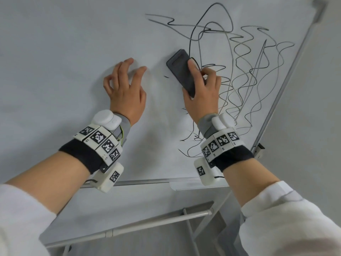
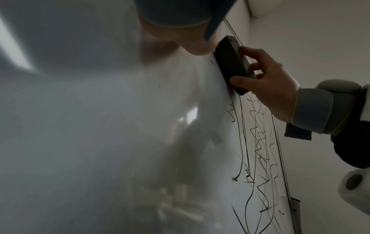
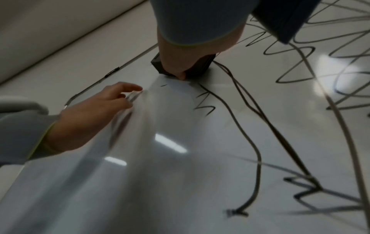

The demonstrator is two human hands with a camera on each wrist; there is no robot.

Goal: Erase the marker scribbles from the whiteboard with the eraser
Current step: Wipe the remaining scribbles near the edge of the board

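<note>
A whiteboard [image 1: 73, 52] fills the head view, with black marker scribbles [image 1: 245, 71] over its right half. My right hand [image 1: 201, 89] grips a dark grey eraser [image 1: 180, 69] and holds it flat against the board at the scribbles' left edge. The eraser [image 2: 232, 64] and the right hand [image 2: 270, 88] also show in the left wrist view. My left hand [image 1: 125, 85] rests on the bare board to the left, fingertips spread and touching the surface. In the right wrist view the eraser [image 3: 200, 66] peeks out under the hand, and the left hand [image 3: 96, 110] lies at the left.
The board's metal frame [image 1: 276, 100] runs down the right side and a marker tray [image 1: 184, 183] lines the bottom edge. Below are the stand's grey bars [image 1: 147, 224]. A small stray mark [image 1: 166, 77] sits left of the eraser. A pale wall lies right of the board.
</note>
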